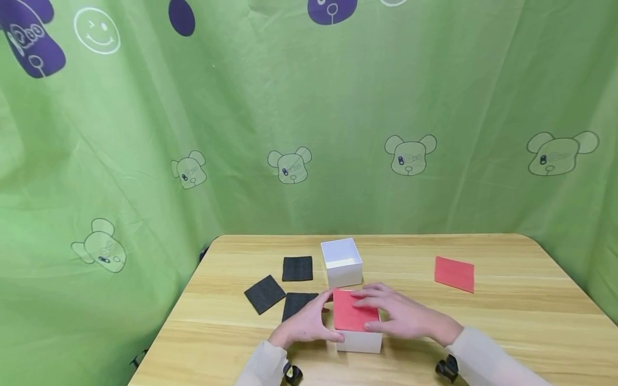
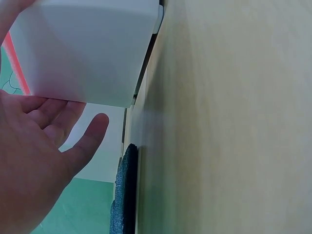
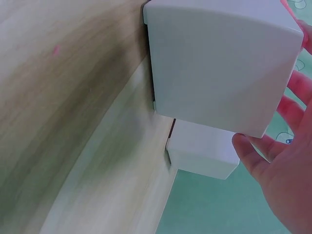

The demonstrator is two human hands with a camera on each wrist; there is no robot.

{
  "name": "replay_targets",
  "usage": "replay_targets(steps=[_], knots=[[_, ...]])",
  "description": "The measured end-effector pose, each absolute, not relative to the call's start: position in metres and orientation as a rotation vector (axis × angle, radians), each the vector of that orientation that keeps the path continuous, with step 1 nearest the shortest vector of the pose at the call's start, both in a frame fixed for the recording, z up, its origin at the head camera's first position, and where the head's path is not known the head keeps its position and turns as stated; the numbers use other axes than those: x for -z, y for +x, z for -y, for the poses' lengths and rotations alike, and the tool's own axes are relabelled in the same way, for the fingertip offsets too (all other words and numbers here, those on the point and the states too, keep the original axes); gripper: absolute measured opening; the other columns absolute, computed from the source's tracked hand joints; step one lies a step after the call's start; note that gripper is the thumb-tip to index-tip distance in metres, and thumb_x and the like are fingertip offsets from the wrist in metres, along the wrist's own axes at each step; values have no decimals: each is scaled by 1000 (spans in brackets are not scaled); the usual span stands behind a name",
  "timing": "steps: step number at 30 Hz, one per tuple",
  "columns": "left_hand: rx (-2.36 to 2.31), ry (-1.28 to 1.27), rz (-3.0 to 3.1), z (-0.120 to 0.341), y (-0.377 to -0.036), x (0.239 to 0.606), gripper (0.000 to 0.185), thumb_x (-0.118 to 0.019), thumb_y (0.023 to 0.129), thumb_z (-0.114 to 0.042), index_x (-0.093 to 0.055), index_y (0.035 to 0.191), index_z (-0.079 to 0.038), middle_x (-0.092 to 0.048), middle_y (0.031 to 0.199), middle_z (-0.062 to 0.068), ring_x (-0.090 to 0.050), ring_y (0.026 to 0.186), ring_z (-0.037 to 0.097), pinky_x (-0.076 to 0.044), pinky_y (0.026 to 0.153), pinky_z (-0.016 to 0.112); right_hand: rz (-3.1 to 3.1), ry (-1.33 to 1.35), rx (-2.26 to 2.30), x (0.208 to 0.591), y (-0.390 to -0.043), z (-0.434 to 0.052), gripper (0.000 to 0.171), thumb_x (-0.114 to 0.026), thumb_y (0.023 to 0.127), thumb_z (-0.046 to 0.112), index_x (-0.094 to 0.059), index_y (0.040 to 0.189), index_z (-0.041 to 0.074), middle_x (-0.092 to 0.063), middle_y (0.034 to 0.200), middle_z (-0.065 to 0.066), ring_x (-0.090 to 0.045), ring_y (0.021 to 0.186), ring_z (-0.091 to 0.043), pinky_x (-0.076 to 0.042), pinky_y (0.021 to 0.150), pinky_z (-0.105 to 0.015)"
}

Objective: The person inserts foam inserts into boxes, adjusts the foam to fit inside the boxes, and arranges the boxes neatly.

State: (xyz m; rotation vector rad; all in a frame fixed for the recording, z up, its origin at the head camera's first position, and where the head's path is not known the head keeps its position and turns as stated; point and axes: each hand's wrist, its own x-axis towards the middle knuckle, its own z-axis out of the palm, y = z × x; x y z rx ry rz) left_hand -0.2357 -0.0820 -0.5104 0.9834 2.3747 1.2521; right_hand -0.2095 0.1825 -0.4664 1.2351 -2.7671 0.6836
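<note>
While three black foam squares (image 1: pixel 285 289) lie toward the table's (image 1: pixel 507 332) left side, my left hand (image 1: pixel 304 324) rests with relaxed, nearly straight fingers against the left wall of the near white box (image 1: pixel 359 341), close to the front edge. A red foam sheet (image 1: pixel 351 313) sits on top of that box, and my right hand (image 1: pixel 401 316) lies flat over it, fingers extended, pressing rather than gripping. Just behind stands an open white box (image 1: pixel 341 261), toward the table's middle. Well apart, near the right side, lies a second red sheet (image 1: pixel 454 273).
</note>
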Motion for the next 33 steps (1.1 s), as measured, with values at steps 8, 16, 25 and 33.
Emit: replay_targets(steps=[8, 16, 25, 33], knots=[[-1254, 988, -2385, 82, -235, 510, 96, -80, 72, -41, -22, 148, -29, -34, 145, -8, -40, 125, 11, -39, 100, 26, 2760, 1255, -696, 462, -210, -178, 51, -55, 90, 52, -58, 130, 22, -43, 142, 6, -36, 129, -24, -41, 97, -52], [-1251, 985, -2379, 82, -233, 510, 94, -79, 73, -42, -24, 148, -27, -35, 144, -9, -40, 125, 10, -39, 100, 26, 2764, 1257, -669, 463, -210, -177, 50, -55, 90, 52, -59, 129, 21, -45, 140, 6, -38, 127, -21, -42, 98, -49], [-1253, 990, -2388, 81, -233, 509, 97, -80, 73, -40, -24, 149, -18, -34, 145, -8, -40, 124, 10, -39, 100, 25, 2733, 1253, -722, 467, -212, -169, 52, -55, 88, 56, -60, 129, 24, -45, 140, 8, -39, 125, -18, -44, 95, -45], [-1263, 995, -2391, 81, -234, 508, 99, -81, 71, -38, -24, 149, -17, -36, 144, -7, -40, 126, 10, -39, 100, 25, 2730, 1243, -753, 465, -213, -164, 51, -57, 88, 55, -61, 128, 24, -45, 141, 8, -38, 126, -18, -43, 97, -46]])
